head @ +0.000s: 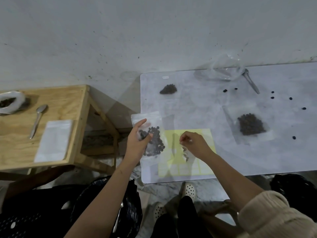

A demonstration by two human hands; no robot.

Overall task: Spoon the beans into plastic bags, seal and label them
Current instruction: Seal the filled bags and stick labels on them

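My left hand (137, 143) grips a clear plastic bag of dark beans (154, 141) and holds it upright over the near left corner of the white table (257, 160). My right hand (193, 143) hovers over a yellow label sheet (204, 134), fingertips pinched together on what looks like a small label, too small to make out. Two other bags of beans lie flat on the table, one at the back left (169, 89) and one at the right (251, 127). A metal spoon (251, 81) rests by a crumpled clear bag (224, 69).
Several loose beans (272, 97) are scattered on the right of the table. A wooden side table (77, 107) at left carries a second spoon (37, 120), a stack of clear bags (54, 140) and an open white bag of beans (10, 102). The wall runs behind.
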